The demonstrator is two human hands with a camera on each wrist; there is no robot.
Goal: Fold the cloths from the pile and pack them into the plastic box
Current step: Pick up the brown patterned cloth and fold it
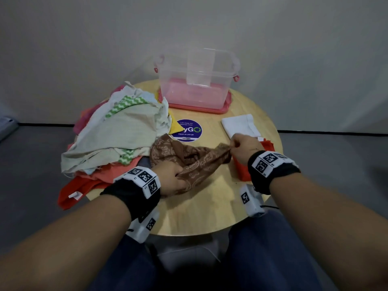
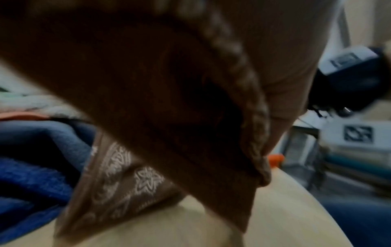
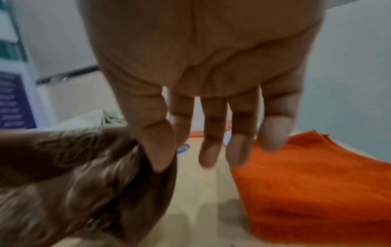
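Observation:
A brown patterned cloth [image 1: 193, 162] lies stretched and crumpled across the middle of the round wooden table [image 1: 199, 215]. My left hand [image 1: 172, 179] grips its near left corner. My right hand [image 1: 241, 147] pinches its right end between thumb and forefinger, the other fingers [image 3: 241, 147] hanging straight. In the left wrist view the brown cloth [image 2: 135, 180] fills most of the picture. The pile of cloths [image 1: 117, 131] sits at the table's left. The clear plastic box [image 1: 197, 80] stands at the back on its pink lid [image 1: 222, 110].
A folded white cloth [image 1: 239, 124] and a folded orange cloth [image 1: 243, 171] lie at the table's right, the orange cloth [image 3: 313, 187] right under my right wrist. A round purple sticker [image 1: 188, 130] marks the table's centre. Grey wall behind, dark floor around.

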